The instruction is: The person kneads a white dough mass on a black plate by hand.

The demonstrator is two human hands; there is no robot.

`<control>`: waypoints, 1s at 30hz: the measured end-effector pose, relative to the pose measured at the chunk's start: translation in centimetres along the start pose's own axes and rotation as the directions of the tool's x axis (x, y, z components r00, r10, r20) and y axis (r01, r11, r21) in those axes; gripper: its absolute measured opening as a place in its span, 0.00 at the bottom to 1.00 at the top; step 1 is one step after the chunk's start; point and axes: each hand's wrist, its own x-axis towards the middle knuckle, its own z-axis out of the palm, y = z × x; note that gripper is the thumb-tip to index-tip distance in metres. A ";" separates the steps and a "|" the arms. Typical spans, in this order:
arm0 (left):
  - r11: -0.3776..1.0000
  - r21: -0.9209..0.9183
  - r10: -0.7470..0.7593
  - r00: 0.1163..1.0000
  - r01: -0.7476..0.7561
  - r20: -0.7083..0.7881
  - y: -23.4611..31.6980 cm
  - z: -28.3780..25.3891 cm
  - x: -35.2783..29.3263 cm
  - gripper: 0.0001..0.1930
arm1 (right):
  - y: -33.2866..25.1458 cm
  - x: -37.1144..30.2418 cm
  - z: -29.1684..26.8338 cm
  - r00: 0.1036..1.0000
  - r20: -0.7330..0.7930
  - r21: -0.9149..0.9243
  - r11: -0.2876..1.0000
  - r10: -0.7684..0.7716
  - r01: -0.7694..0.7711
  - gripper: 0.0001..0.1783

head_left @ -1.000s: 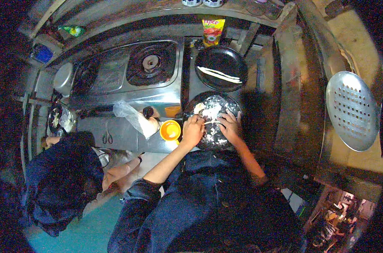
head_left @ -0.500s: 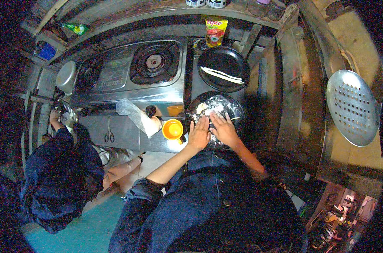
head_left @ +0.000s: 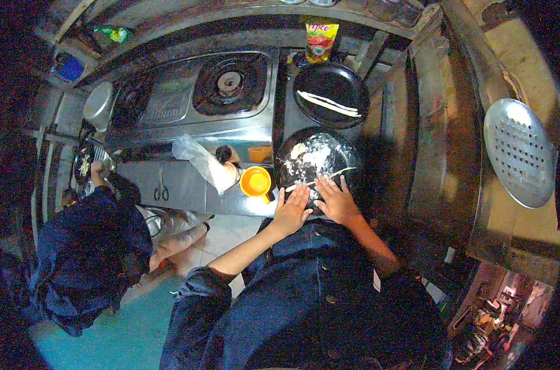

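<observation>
A round black tray (head_left: 348, 151) dusted with white flour holds a lump of dough (head_left: 317, 157) on the counter in front of me. My left hand (head_left: 292, 209) and my right hand (head_left: 332, 200) lie flat, palms down and fingers spread, on the tray's near edge. They press on a thin strip of white dough (head_left: 320, 179) that stretches across the tray under my fingertips. A second black pan (head_left: 329, 77) behind it holds two long white dough strips (head_left: 329, 103).
An orange cup (head_left: 256, 183) and a clear plastic bag (head_left: 203, 161) sit left of the tray. A steel two-burner stove (head_left: 187, 102) fills the back left. A perforated metal lid (head_left: 520, 151) hangs at right. Another person in dark blue (head_left: 88, 246) works at far left.
My hands have slid back from the middle of the tray to its near edge, and the dough strip under them now shows. The person at left has straightened and moved left.
</observation>
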 end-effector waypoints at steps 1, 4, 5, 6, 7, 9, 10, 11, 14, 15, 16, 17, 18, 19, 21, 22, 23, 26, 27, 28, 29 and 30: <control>0.998 -0.059 -0.007 1.000 0.009 0.029 0.1 -0.1 0.1 0.31 | 0.0 0.1 0.0 1.000 -0.016 0.003 1.000 0.005 -0.005 0.33; 0.997 -0.010 -0.083 0.996 0.083 -0.027 0.3 -0.4 1.9 0.31 | -0.1 1.3 -0.1 0.997 -0.078 0.025 1.000 0.015 -0.014 0.32; 0.994 -0.022 -0.110 0.990 0.108 -0.083 0.4 -0.6 2.9 0.30 | 0.0 2.0 0.3 0.995 -0.093 0.015 1.000 0.022 -0.021 0.32; 0.994 0.002 -0.109 0.984 0.110 -0.139 0.2 -0.3 3.8 0.30 | 0.1 2.6 0.8 0.994 -0.109 0.005 1.000 0.027 -0.026 0.32; 0.992 0.021 -0.124 0.983 0.128 -0.135 0.0 -0.1 4.3 0.31 | 0.1 3.1 1.5 0.989 -0.139 0.006 0.999 0.042 -0.041 0.33; 0.988 0.042 -0.142 0.984 0.147 -0.109 -0.3 0.5 4.4 0.31 | 0.1 3.1 2.1 0.997 -0.061 -0.001 0.999 0.050 -0.050 0.33; 0.988 0.044 -0.146 0.985 0.151 -0.088 -0.5 0.8 4.1 0.32 | 0.1 3.2 2.1 0.998 -0.022 -0.005 0.999 0.052 -0.052 0.33; 0.987 0.046 -0.150 0.986 0.153 -0.067 -0.5 1.1 3.8 0.32 | 0.0 2.8 2.2 0.998 -0.036 -0.004 0.999 0.050 -0.051 0.34; 0.985 0.129 -0.112 0.994 0.111 -0.001 -0.1 1.2 2.6 0.33 | -0.3 1.6 2.0 0.998 -0.023 -0.008 0.998 0.055 -0.055 0.34; 0.987 0.124 -0.098 0.995 0.098 -0.006 0.1 1.4 2.2 0.33 | -0.4 1.4 2.0 0.999 -0.016 -0.001 0.999 0.051 -0.051 0.34; 0.989 0.103 -0.110 0.994 0.109 -0.001 0.2 1.5 2.0 0.33 | -0.4 1.0 2.0 0.999 -0.007 -0.010 0.999 0.040 -0.040 0.34; 0.989 0.081 -0.121 0.993 0.120 0.005 0.4 1.7 1.8 0.33 | -0.4 0.7 1.9 1.000 0.002 -0.019 0.999 0.029 -0.029 0.34; 0.990 0.061 -0.131 0.991 0.130 0.010 0.6 1.7 1.8 0.33 | -0.3 0.6 1.6 1.000 0.010 -0.029 0.999 0.018 -0.018 0.34; 0.990 0.049 -0.129 0.992 0.129 -0.009 0.7 1.7 1.8 0.33 | -0.1 0.5 1.2 0.999 0.000 0.007 0.999 0.033 -0.033 0.34; 0.989 -0.004 -0.146 0.989 0.146 -0.031 0.9 1.2 2.3 0.33 | 0.6 0.5 0.5 0.998 -0.018 0.079 0.995 0.065 -0.063 0.34; 0.988 -0.032 -0.155 0.987 0.154 -0.040 1.1 0.8 2.6 0.33 | 1.2 0.6 0.7 0.992 -0.069 0.051 0.994 0.103 -0.100 0.34; 0.990 -0.038 -0.142 0.985 0.139 -0.095 1.1 0.5 3.2 0.33 | 2.1 1.0 1.0 0.983 -0.120 0.026 0.990 0.140 -0.138 0.34; 0.993 -0.016 -0.119 0.988 0.118 -0.102 1.2 0.0 4.6 0.33 | 3.7 1.2 1.9 0.965 -0.148 -0.039 0.974 0.217 -0.225 0.35; 0.994 0.012 -0.108 0.991 0.109 -0.075 1.0 0.5 4.8 0.35 | 3.9 1.1 2.0 0.966 -0.131 -0.062 0.971 0.223 -0.232 0.35; 0.996 0.010 -0.093 0.994 0.093 -0.058 0.8 1.0 4.6 0.35 | 4.1 0.9 2.0 0.967 -0.114 -0.086 0.967 0.229 -0.239 0.35; 0.997 0.008 -0.077 0.996 0.078 -0.041 0.7 1.4 4.1 0.35 | 4.1 0.7 2.2 0.968 -0.119 -0.095 0.968 0.222 -0.234 0.36; 0.998 0.006 -0.064 0.998 0.064 -0.022 0.8 1.6 3.7 0.36 | 4.0 0.4 2.1 0.968 -0.110 -0.100 0.966 0.226 -0.237 0.36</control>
